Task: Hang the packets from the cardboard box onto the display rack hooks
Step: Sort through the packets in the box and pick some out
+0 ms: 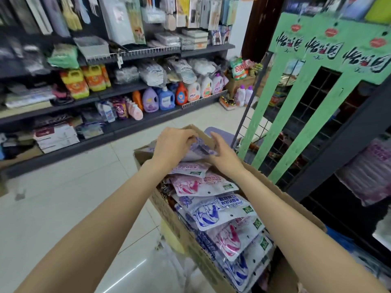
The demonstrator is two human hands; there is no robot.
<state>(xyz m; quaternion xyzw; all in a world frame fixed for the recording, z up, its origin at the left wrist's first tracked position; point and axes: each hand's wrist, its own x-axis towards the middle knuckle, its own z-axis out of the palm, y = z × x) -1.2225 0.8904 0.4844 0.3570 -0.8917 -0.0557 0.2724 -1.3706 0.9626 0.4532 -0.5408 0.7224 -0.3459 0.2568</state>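
Pink and blue-printed white packets (213, 210) (brown cardboard box (169, 210)) beside green rack (300, 115).

Bright, even indoor light; glare on the floor tiles (131, 269); motion blur and wide-angle bending at edges.
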